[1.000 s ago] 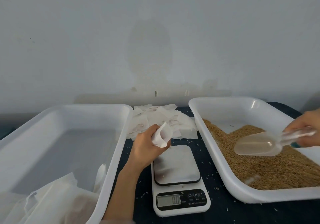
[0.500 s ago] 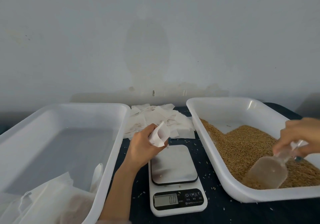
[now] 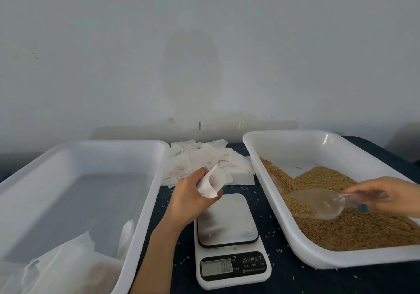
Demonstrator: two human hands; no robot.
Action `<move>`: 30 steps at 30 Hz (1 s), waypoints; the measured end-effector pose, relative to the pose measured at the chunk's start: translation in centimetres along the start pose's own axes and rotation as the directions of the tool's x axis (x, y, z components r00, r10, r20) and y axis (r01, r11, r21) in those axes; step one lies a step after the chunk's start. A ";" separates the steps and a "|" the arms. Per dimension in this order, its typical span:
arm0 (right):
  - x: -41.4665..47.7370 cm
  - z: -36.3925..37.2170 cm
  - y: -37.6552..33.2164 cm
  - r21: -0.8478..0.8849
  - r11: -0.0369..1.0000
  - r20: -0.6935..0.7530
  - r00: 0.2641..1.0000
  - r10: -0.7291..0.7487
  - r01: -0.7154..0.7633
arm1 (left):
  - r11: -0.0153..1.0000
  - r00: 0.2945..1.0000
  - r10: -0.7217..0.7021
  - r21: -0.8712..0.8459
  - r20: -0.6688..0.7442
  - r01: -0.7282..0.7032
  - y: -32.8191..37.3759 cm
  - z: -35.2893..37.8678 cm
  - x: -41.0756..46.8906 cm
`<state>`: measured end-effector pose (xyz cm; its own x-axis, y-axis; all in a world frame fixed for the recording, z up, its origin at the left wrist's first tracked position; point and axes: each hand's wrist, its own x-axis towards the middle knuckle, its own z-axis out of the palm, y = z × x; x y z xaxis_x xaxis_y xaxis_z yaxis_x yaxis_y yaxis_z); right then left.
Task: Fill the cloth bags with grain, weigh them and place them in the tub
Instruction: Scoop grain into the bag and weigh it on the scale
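Observation:
My left hand point(image 3: 188, 196) grips a small white cloth bag point(image 3: 212, 183) with its mouth held open, just above the far edge of the scale point(image 3: 229, 237). My right hand point(image 3: 384, 197) holds the handle of a clear plastic scoop point(image 3: 318, 203), whose bowl lies low in the brown grain point(image 3: 354, 225) inside the right white tub point(image 3: 302, 251). The left white tub point(image 3: 145, 200) holds several filled cloth bags point(image 3: 66, 268) in its near corner. The scale's plate is bare and its display point(image 3: 217, 267) is lit.
A loose pile of empty white cloth bags point(image 3: 197, 157) lies on the dark table point(image 3: 341, 280) behind the scale, between the two tubs. Stray grains dot the table around the scale. A plain wall stands close behind everything.
My right hand has swung the scoop from pointing steeply down near the tub's front wall to lying flat in the grain, pointing left. My left hand with the open bag has barely moved.

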<state>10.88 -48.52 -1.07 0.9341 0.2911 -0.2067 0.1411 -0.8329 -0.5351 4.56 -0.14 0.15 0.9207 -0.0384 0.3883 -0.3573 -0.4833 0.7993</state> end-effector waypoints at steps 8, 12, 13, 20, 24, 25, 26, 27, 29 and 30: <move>-6.6 -0.6 -8.2 -0.169 0.982 -0.116 0.991 0.071 -0.090 | 1.000 0.999 0.001 0.021 0.038 -0.002 0.3 0.7 0.0; -7.5 -0.3 -9.2 -0.134 0.985 -0.151 0.985 0.086 -0.106 | 1.000 0.998 0.020 -0.024 0.054 -0.019 0.9 0.9 -0.1; -7.7 -0.2 -9.2 -0.124 0.987 -0.166 0.983 0.082 -0.103 | 0.999 0.998 0.021 -0.048 0.060 -0.018 1.1 0.9 -0.2; -9.2 -0.4 -11.5 0.063 0.998 -0.297 0.955 0.008 0.012 | 0.978 0.993 -0.091 -0.179 0.069 0.102 1.5 0.8 -2.5; -9.1 -1.1 -15.4 0.071 0.992 -0.255 0.963 -0.082 0.103 | 0.985 0.992 -0.125 -0.121 0.015 0.126 1.4 1.2 -3.7; -8.9 -1.3 -16.5 0.056 0.991 -0.228 0.968 -0.107 0.122 | 0.987 0.992 -0.126 -0.097 -0.003 0.125 1.5 1.3 -3.9; -8.8 -1.3 -17.7 0.040 0.989 -0.200 0.971 -0.129 0.140 | 0.989 0.992 -0.128 -0.075 -0.015 0.127 1.6 1.4 -4.0; -8.7 -1.3 -18.9 0.023 0.986 -0.174 0.972 -0.157 0.164 | 0.990 0.991 -0.132 -0.060 -0.021 0.131 1.6 1.5 -4.3; -8.3 -1.0 -21.1 -0.014 0.978 -0.122 0.970 -0.210 0.210 | 0.990 0.991 -0.132 -0.052 -0.020 0.131 1.7 1.6 -4.6; -8.2 -0.7 -22.1 -0.032 0.973 -0.102 0.968 -0.231 0.229 | 0.990 0.992 -0.127 -0.057 -0.023 0.126 1.8 1.6 -4.7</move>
<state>0.36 -32.85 13.05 0.9045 0.4264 0.0069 0.3619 -0.7588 -0.5415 -0.16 -2.23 -0.97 0.9548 0.0434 0.2940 -0.2471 -0.4336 0.8666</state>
